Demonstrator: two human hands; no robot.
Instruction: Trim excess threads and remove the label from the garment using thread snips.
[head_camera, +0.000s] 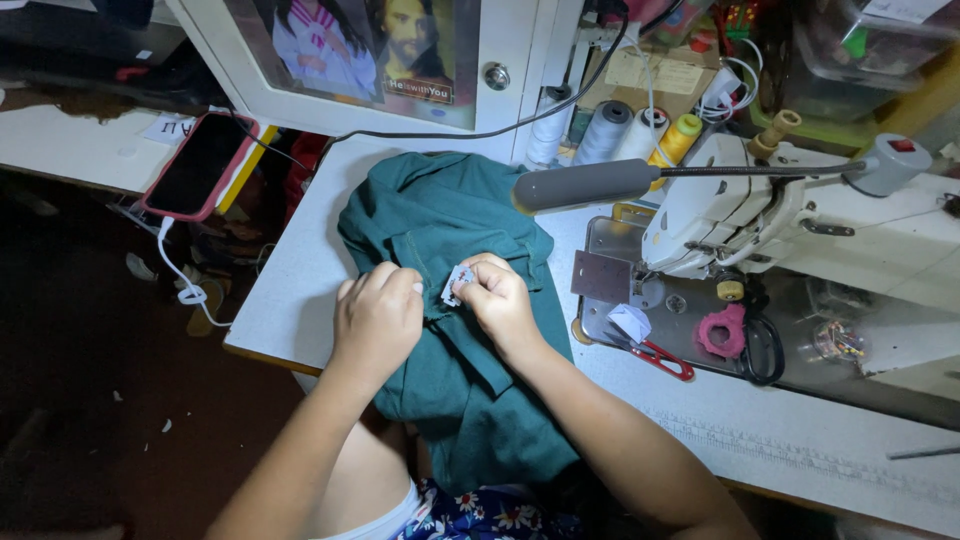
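A dark green garment (440, 215) lies bunched on the white sewing table (290, 290) and hangs over its front edge. My left hand (378, 318) presses on the cloth, fingers curled, pinching a fold near the middle. Just to its right, my right hand (497, 296) is closed on a small flat silvery blade-like piece (458, 284), held against the fabric between the two hands. The blade's lower part is hidden by my fingers.
A white sewing machine (740, 200) with a grey flexible lamp (585, 185) stands at the right. Red-handled snips (662, 357), black scissors (763, 348) and a pink ring (722, 332) lie beside it. Thread cones (610, 130) stand behind. A phone (198, 165) on a cable rests at left.
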